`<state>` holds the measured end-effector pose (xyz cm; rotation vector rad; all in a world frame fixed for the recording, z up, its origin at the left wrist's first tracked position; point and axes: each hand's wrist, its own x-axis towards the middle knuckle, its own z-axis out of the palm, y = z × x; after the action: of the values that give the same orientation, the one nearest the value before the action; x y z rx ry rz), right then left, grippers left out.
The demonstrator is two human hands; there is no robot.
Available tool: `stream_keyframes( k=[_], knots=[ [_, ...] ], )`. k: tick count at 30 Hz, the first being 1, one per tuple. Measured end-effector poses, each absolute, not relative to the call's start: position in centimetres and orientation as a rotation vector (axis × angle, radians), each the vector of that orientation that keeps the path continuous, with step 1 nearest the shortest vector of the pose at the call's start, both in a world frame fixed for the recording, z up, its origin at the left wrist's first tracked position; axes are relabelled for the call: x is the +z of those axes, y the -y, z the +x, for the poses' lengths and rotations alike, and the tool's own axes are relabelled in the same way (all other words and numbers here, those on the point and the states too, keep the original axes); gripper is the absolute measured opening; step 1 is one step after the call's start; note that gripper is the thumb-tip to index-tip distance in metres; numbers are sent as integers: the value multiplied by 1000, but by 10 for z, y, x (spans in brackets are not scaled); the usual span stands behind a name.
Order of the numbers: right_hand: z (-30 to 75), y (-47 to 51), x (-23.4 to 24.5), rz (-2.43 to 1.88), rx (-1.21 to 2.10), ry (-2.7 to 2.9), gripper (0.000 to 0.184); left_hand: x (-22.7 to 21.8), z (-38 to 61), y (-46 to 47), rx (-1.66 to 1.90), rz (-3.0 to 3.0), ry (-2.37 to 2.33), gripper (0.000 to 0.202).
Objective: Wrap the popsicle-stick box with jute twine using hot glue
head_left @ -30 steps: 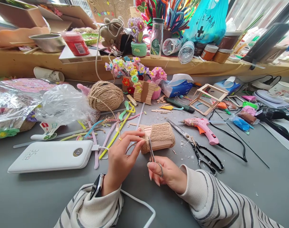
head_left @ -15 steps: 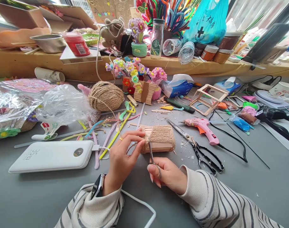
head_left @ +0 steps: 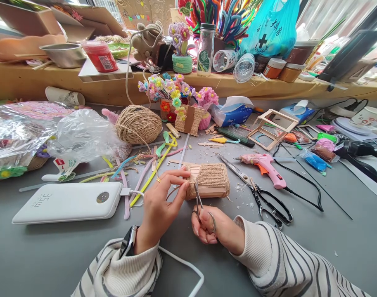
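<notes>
On the grey table (head_left: 46, 255), the twine-wrapped block (head_left: 213, 178) lies before both hands, the left hand (head_left: 161, 206) pinching what looks like a strand (head_left: 172, 191) at its left end, steadied beside the small scissors (head_left: 198, 197) gripped in the right hand (head_left: 217, 225).

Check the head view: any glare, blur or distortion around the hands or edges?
Head view, centre: left hand, right hand, small scissors and twine-wrapped piece look fairly sharp, no strong glare; head view, left: highlights streak the clear plastic wrap; head view, upper right: window washed out; lower right: sleeve looks wide-angle stretched.
</notes>
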<state>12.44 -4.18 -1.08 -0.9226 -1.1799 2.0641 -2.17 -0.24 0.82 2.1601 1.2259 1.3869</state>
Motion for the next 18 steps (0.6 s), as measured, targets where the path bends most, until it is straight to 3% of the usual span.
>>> stream_keyframes(
  k=[18],
  knots=[
    [125, 45, -17, -970, 1981, 1209, 55, 7, -23, 3, 1349, 2153, -1237, 6]
  ],
)
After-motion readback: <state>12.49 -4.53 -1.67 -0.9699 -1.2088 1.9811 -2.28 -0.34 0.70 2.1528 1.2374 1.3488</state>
